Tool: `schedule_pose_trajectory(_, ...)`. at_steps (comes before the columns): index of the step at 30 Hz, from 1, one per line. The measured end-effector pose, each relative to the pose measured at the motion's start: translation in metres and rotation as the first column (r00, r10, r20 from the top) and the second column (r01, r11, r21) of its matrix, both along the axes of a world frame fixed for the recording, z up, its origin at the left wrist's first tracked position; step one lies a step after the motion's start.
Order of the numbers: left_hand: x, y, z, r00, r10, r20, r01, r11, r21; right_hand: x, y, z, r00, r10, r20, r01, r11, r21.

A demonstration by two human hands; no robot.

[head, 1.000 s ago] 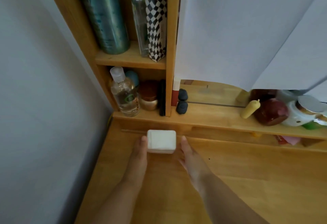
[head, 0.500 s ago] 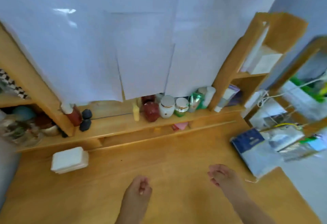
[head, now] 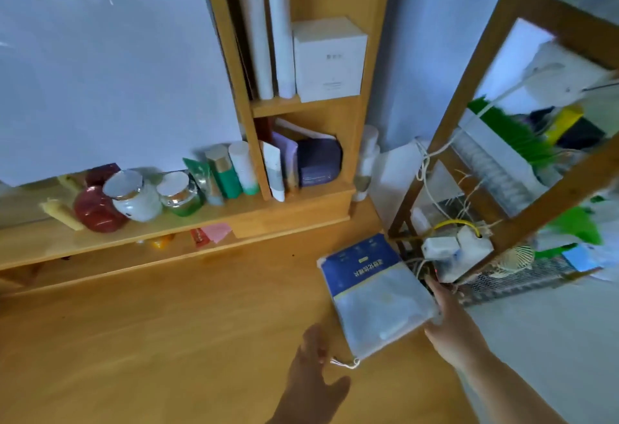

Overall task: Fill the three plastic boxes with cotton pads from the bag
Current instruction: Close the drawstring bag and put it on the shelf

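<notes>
Two hands reach for the bag [head: 376, 296] at the desk's [head: 167, 323] right edge: right hand [head: 452, 326] flat against its far side, left hand [head: 315, 370] spread just short of its drawstring. No boxes show here, so filling looks not yet begun.

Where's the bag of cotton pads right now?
The bag lies flat on the desk's right side, below the shelf. The right hand touches its right edge; the left hand is near its drawstring.
</notes>
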State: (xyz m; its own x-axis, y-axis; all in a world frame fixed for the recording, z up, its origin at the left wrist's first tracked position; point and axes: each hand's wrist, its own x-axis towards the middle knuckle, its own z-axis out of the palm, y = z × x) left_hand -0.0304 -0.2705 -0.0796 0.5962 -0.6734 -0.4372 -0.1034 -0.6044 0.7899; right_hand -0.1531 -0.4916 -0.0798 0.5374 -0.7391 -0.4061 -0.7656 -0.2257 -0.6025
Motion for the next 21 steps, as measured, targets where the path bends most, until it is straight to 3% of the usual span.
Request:
schedule_pose_trajectory(3,-0.019,-0.023,-0.006,0.993,0.013,0.117,-0.017,0.999,0.034,-0.001,-0.002,-0.018,1.0,0.029,-0.008,-0.029,0.999,-0.024)
schedule_pose_trajectory(8,-0.021,-0.028,0.004,0.977,0.157,0.146,-0.162,0.987,0.021,0.002,0.02,-0.004,0.995,0.099,-0.006,-0.097,0.958,-0.271)
schedule_pose_trajectory(11,-0.005,0.001,0.026,0.954,0.221,0.201,-0.22,0.975,-0.025,0.01,0.04,0.027,0.983,0.184,0.025,-0.17,0.944,-0.284)
schedule_pose_trajectory(14,0.014,0.043,0.06,0.923,0.297,0.245,-0.271,0.953,-0.135,0.024,0.067,0.067,0.964,0.211,0.163,-0.168,0.955,-0.243)
schedule_pose_trajectory(16,0.026,0.075,0.086,0.91,0.341,0.238,-0.307,0.937,-0.17,0.034,0.091,0.097,0.942,0.181,0.282,-0.14,0.977,-0.159)
schedule_pose_trajectory(18,0.036,0.108,0.113,0.895,0.422,0.143,-0.387,0.896,-0.219,0.043,0.116,0.125,0.919,0.048,0.39,-0.086,0.993,0.082)
schedule_pose_trajectory(21,0.05,0.154,0.155,0.835,0.538,-0.115,-0.545,0.78,-0.307,0.05,0.152,0.168,0.864,-0.212,0.456,-0.062,0.855,0.515)
